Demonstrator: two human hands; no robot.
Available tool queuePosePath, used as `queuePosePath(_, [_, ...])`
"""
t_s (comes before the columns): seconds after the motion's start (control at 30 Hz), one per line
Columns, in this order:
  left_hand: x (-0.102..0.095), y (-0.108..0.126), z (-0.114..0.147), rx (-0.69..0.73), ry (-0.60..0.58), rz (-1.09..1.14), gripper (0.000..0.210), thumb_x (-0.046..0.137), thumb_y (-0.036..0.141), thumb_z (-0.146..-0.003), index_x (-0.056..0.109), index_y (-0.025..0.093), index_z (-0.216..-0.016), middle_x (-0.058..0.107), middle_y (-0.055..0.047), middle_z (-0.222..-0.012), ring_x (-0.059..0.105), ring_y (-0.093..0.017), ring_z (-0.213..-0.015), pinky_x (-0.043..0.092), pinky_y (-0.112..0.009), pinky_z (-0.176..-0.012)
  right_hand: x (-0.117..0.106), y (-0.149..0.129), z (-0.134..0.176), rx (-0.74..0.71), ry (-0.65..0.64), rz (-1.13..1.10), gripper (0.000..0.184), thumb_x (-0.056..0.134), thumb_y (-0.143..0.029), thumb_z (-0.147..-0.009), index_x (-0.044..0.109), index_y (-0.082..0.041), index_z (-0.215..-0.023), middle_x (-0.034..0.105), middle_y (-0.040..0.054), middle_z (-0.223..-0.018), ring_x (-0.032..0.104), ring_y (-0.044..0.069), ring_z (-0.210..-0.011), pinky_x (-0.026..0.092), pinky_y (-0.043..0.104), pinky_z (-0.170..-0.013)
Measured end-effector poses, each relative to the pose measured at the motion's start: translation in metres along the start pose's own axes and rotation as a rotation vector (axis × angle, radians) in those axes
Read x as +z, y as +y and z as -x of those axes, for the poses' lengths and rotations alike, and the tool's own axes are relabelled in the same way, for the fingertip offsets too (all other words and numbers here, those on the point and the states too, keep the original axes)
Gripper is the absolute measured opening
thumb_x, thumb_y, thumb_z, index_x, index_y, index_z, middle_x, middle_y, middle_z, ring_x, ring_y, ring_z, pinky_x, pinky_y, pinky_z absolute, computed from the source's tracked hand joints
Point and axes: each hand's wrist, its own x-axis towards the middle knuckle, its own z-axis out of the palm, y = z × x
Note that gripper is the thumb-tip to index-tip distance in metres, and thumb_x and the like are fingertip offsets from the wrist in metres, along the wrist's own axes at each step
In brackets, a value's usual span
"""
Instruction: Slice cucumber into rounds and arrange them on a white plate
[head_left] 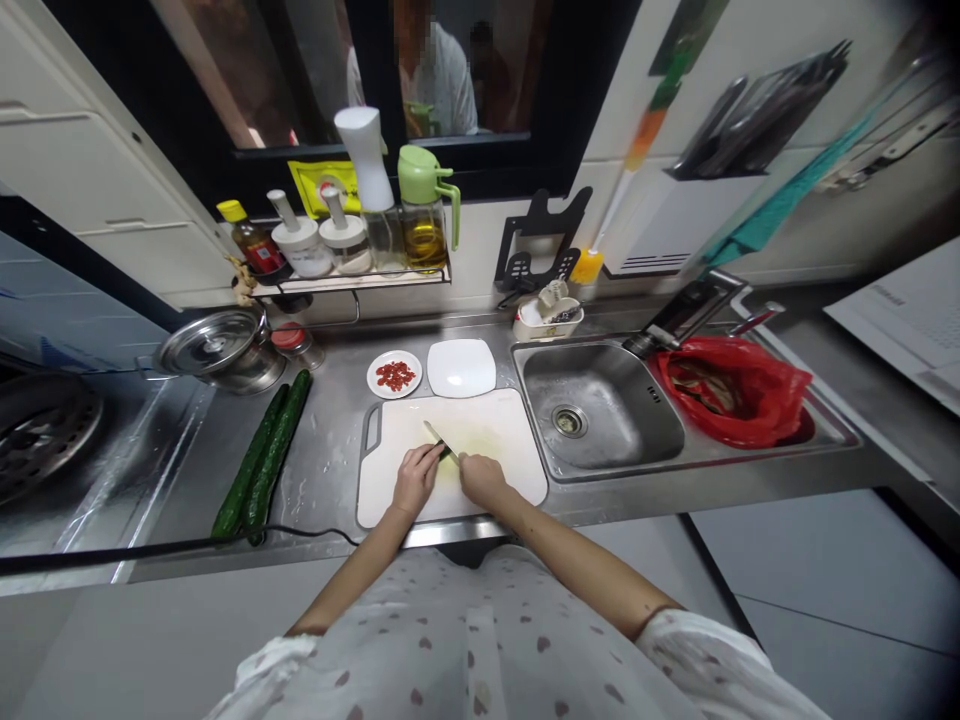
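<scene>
On a white cutting board [397, 450] my two hands are close together. My right hand [482, 480] is closed round the handle of a knife [433, 432], whose blade points away and to the left. The fingers of my left hand [418, 475] press on a small dark green piece of cucumber [444, 451] beside the blade; most of it is hidden. A pale wet green stain marks the board by the right hand. Behind the board stand a small plate of chopped red pieces [395, 374] and a white square plate [461, 367].
Two whole cucumbers [262, 455] lie left of the board, with a black cable [315, 531] crossing near them. A lidded pot [217, 350] stands behind. To the right are the sink [600, 400] and a red plastic bag [739, 395]. Bottles line a rack [352, 280].
</scene>
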Motion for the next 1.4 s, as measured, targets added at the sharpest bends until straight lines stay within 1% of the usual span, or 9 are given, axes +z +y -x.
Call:
queuePosePath(0.13, [0.000,0.001,0.000,-0.001,0.001,0.003,0.033,0.043,0.023,-0.093,0.058,0.025,-0.122,0.062,-0.008,-0.110,0.056,-0.018,-0.101,0.049,-0.036,-0.089,-0.002,-0.003,-0.005,-0.009,-0.006,-0.013,0.031,0.037,-0.008,-0.085,0.055,-0.013,-0.110,0.068,0.0133,-0.097,0.063,0.021,-0.099,0.046,0.029,-0.079])
queuePosePath(0.4, [0.000,0.001,-0.001,0.002,0.011,0.000,0.032,0.044,0.023,-0.092,0.059,0.025,-0.121,0.062,-0.008,-0.108,0.056,-0.018,-0.100,0.049,-0.036,-0.089,-0.004,-0.005,-0.005,0.019,-0.025,-0.041,0.032,0.037,-0.009,-0.086,0.054,-0.014,-0.112,0.068,0.0130,-0.099,0.063,0.020,-0.100,0.045,0.028,-0.080])
queuePosePath(0.67, [0.000,0.002,0.000,-0.012,0.012,-0.007,0.033,0.044,0.022,-0.092,0.058,0.025,-0.122,0.061,-0.007,-0.108,0.056,-0.018,-0.100,0.049,-0.035,-0.089,0.010,0.004,0.007,0.041,-0.027,-0.013,0.027,0.037,-0.010,-0.086,0.056,-0.013,-0.105,0.068,0.0131,-0.095,0.064,0.021,-0.096,0.046,0.029,-0.077])
queuePosePath(0.83, [-0.001,0.003,-0.001,-0.015,0.001,-0.014,0.033,0.043,0.022,-0.092,0.058,0.025,-0.122,0.062,-0.008,-0.107,0.056,-0.017,-0.099,0.049,-0.035,-0.088,0.014,0.004,0.007,0.049,-0.019,-0.003,0.026,0.036,-0.012,-0.088,0.056,-0.013,-0.104,0.068,0.0136,-0.094,0.065,0.023,-0.094,0.046,0.030,-0.075])
queuePosePath(1.0, [-0.001,0.003,-0.001,-0.019,-0.001,-0.011,0.032,0.044,0.022,-0.092,0.059,0.024,-0.121,0.062,-0.008,-0.107,0.056,-0.017,-0.099,0.049,-0.034,-0.089,0.010,0.000,0.001,0.048,-0.017,-0.007,0.025,0.037,-0.010,-0.088,0.055,-0.014,-0.105,0.068,0.0132,-0.096,0.064,0.020,-0.096,0.046,0.028,-0.078])
queuePosePath(1.17, [-0.001,0.003,-0.001,-0.021,-0.003,-0.001,0.032,0.044,0.023,-0.092,0.059,0.025,-0.121,0.062,-0.007,-0.108,0.056,-0.018,-0.100,0.049,-0.036,-0.089,0.003,-0.007,-0.012,0.042,-0.026,-0.031,0.030,0.040,-0.007,-0.084,0.055,-0.013,-0.109,0.068,0.0132,-0.098,0.064,0.020,-0.099,0.046,0.027,-0.079])
queuePosePath(1.4, [0.000,0.001,0.000,-0.010,0.005,-0.005,0.033,0.044,0.023,-0.092,0.058,0.024,-0.121,0.062,-0.007,-0.109,0.056,-0.018,-0.100,0.048,-0.035,-0.090,-0.002,-0.015,-0.022,0.041,0.010,-0.040,0.033,0.037,-0.008,-0.086,0.055,-0.013,-0.112,0.067,0.0129,-0.103,0.063,0.019,-0.101,0.045,0.027,-0.080])
